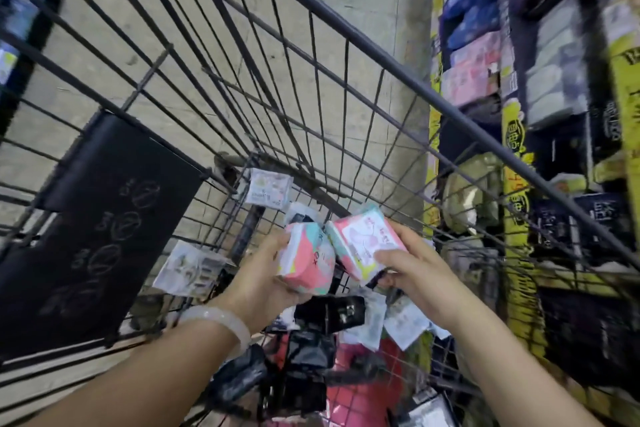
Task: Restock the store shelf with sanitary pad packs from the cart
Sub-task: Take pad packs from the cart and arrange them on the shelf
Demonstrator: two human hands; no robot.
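Two pink-and-teal sanitary pad packs are held up above the cart interior, one in each hand. The left pack [308,253] sits in the left hand [266,274], fingers curled round its lower edge. The right pack [363,243] is pinched by the right hand [412,270], thumb on its printed face. The two packs stand close together at their upper corners; contact cannot be confirmed. Each pack's long axis runs from the holding hand up and away.

The store shelf [519,80] lies to the right of both hands, beyond the wire side of the cart [346,45]. The right hand is the nearer to it. In my judgement the coming move is a lift over the cart's rim [450,104] and rightward to the shelf.

Print on both packs is blurred; no brand is legible. Yellow shelf-edge strips [512,163] carry dark characters, not readable.

Further packs, white, black and pink, lie loose on the cart floor [332,340] beneath the hands. A black panel [104,236] on the cart's left side bears faint chalk-like circled marks, not decipherable. A pale bangle [214,319] is on the left wrist.
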